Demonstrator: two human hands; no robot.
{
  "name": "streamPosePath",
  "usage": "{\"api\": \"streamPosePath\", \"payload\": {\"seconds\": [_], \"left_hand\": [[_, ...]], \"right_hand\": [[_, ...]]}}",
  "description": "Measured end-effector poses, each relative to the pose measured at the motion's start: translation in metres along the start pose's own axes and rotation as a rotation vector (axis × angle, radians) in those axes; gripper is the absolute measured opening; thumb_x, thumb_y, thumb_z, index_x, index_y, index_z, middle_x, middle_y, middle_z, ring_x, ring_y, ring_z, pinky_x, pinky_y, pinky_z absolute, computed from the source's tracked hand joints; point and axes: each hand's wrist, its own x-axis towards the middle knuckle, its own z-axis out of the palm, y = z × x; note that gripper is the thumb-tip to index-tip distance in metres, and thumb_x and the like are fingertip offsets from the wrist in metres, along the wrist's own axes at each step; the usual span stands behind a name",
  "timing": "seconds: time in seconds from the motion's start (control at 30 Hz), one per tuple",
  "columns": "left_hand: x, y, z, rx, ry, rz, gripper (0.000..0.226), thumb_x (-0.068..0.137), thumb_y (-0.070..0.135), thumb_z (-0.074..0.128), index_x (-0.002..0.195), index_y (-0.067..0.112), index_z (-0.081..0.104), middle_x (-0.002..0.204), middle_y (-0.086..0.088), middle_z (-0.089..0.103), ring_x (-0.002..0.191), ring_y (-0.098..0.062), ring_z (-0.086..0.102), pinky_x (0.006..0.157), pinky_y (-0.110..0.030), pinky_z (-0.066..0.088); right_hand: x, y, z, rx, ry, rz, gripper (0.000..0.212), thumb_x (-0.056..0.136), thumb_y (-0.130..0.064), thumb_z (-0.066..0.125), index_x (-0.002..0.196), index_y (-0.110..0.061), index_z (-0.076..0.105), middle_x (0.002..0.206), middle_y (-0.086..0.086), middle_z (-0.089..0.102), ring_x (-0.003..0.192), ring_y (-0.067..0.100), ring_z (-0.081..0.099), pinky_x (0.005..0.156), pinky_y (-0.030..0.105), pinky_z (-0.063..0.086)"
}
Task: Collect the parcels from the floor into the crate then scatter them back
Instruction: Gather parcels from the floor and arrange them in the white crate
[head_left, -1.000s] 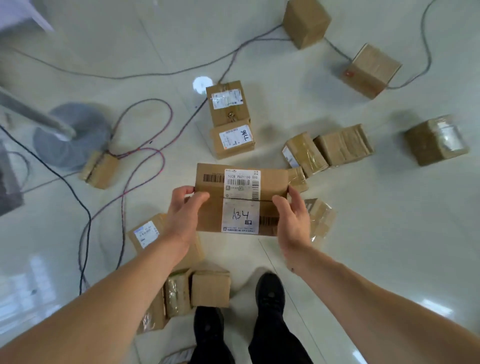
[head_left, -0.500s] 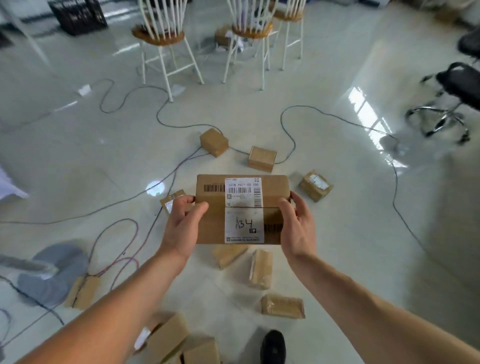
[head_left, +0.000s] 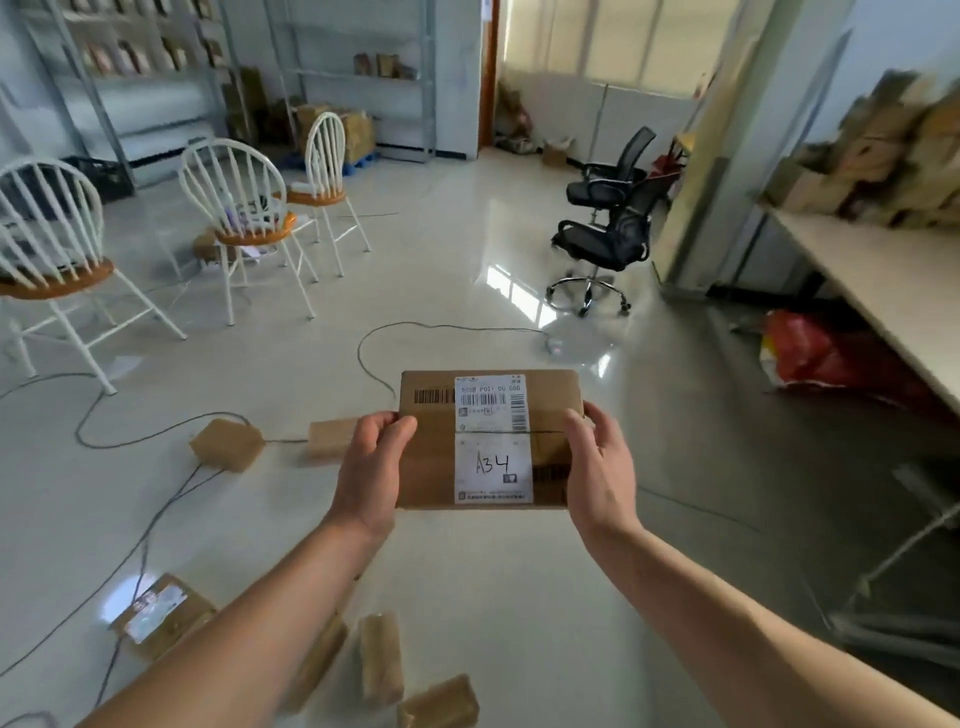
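I hold a flat cardboard parcel (head_left: 431, 462) with a white label marked "A34" in front of me, well above the floor. My left hand (head_left: 371, 470) grips its left edge, thumb on top. My right hand (head_left: 600, 467) grips its right edge the same way. Other brown parcels lie on the floor: two (head_left: 227, 444) (head_left: 332, 439) beyond my left hand, one with a shiny label (head_left: 158, 616) at lower left, and several small ones (head_left: 382, 657) near the bottom edge. No crate is clearly in view.
Three white spindle-back chairs (head_left: 244, 208) stand at the left. A black office chair (head_left: 608, 228) is ahead on the right. Cables (head_left: 374, 338) snake across the glossy floor. A table (head_left: 883, 275) with stacked boxes runs along the right, a red bag (head_left: 821, 358) beneath it.
The view has swung up from the floor at my feet to the room ahead. The parcel stays gripped in both hands and has risen with them.
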Motion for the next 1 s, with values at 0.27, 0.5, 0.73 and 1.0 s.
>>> {"api": "streamPosePath", "payload": {"seconds": [0.27, 0.5, 0.73, 1.0], "left_hand": [[-0.041, 0.032, 0.210, -0.049, -0.347, 0.033, 0.064, 0.061, 0.071, 0.059, 0.107, 0.026, 0.061, 0.105, -0.004, 0.067, 0.097, -0.022, 0.060, 0.080, -0.039, 0.044], [-0.098, 0.033, 0.355, 0.009, -0.676, 0.047, 0.030, 0.098, 0.046, 0.052, 0.116, 0.023, 0.057, 0.101, 0.000, 0.069, 0.091, -0.018, 0.064, 0.066, -0.031, 0.046], [-0.154, 0.024, 0.453, 0.050, -1.039, -0.002, 0.094, 0.068, 0.069, 0.059, 0.149, 0.026, 0.039, 0.137, -0.005, 0.060, 0.126, -0.025, 0.058, 0.110, -0.052, 0.043], [-0.229, 0.016, 0.512, 0.076, -1.392, -0.096, 0.071, 0.077, 0.058, 0.056, 0.133, 0.014, 0.056, 0.116, -0.010, 0.073, 0.101, -0.024, 0.072, 0.071, -0.040, 0.059]], "right_hand": [[0.018, -0.028, -0.211, -0.085, 0.321, -0.049, 0.056, 0.068, -0.074, 0.045, 0.109, -0.041, 0.066, 0.119, -0.003, 0.066, 0.108, 0.012, 0.062, 0.102, 0.042, 0.049], [-0.006, -0.023, -0.353, -0.106, 0.608, -0.027, 0.054, 0.071, -0.077, 0.043, 0.106, -0.041, 0.062, 0.114, 0.000, 0.067, 0.105, 0.017, 0.065, 0.098, 0.049, 0.053], [-0.065, -0.012, -0.438, -0.101, 0.904, 0.007, 0.043, 0.075, -0.071, 0.046, 0.097, -0.039, 0.064, 0.098, -0.004, 0.072, 0.093, 0.017, 0.069, 0.085, 0.047, 0.057], [-0.145, 0.004, -0.484, -0.074, 1.225, 0.095, 0.061, 0.075, -0.075, 0.048, 0.116, -0.034, 0.064, 0.110, 0.000, 0.074, 0.105, 0.024, 0.070, 0.094, 0.059, 0.055]]}}
